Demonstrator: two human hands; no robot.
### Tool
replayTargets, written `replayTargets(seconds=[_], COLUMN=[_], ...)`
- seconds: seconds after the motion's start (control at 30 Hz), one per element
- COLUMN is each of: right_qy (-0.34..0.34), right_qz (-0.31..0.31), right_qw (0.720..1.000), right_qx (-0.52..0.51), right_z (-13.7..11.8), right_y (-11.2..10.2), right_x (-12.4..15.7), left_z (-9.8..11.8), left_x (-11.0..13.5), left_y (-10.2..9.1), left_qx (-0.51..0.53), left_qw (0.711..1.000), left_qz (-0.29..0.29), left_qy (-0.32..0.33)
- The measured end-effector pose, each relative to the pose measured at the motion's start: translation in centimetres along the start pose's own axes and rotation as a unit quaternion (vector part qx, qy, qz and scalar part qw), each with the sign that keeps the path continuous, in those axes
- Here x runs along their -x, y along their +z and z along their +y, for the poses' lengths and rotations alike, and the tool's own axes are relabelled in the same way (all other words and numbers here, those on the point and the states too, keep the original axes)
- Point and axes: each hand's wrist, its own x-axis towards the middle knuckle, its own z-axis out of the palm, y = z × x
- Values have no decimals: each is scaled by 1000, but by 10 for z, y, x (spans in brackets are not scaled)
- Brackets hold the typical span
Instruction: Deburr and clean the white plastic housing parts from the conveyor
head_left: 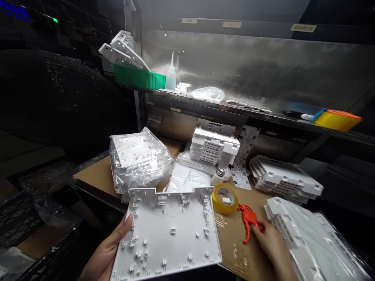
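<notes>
My left hand (107,249) grips the left edge of a flat white plastic panel (170,234) with small clips and posts on its upper face, held low at the front. My right hand (271,244) rests on the cardboard-covered bench, its fingertips closed on the handle of a red plastic tool (249,220). A roll of yellow tape (225,199) lies just behind the tool.
A bagged stack of white panels (137,160) sits at the left, more white housings at the back (213,146) and right (285,179), and bagged panels (316,242) by my right hand. A shelf (258,115) above carries a green bin (137,76), a squeeze bottle (170,76) and a yellow tray (336,119).
</notes>
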Motion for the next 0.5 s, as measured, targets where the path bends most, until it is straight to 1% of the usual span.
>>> replayTargets(seconds=[0.07,0.2,0.27,0.3,0.33,0.37,0.4,0.43,0.47,0.5], right_qy=[6,36,44,40,29,15,4,-5,-10,-13], right_qz=[1,26,35,32,15,-23,-82,-155,-231,-299], right_qw=[1000,994,989,983,973,953,924,886,844,808], right_qx=[-27,-98,-140,-175,-230,-300,-373,-437,-484,-508], right_z=[-2,-7,-10,-11,-13,-15,-17,-19,-21,-25], right_y=[-4,-13,-20,-24,-29,-35,-40,-45,-48,-48], right_x=[-1,-2,4,9,17,27,39,52,66,79], left_z=[-1,2,4,4,5,5,6,5,5,4], left_x=[2,2,0,-2,-3,-4,-5,-4,-2,1], left_y=[-1,-10,-17,-22,-27,-33,-41,-52,-67,-85], left_qx=[-3,0,8,14,21,29,37,44,53,63], left_qw=[1000,999,999,998,996,995,993,993,993,994], left_qz=[-10,-35,-49,-62,-78,-92,-100,-96,-77,-46], left_qy=[-5,-10,-13,-16,-22,-32,-42,-56,-69,-72])
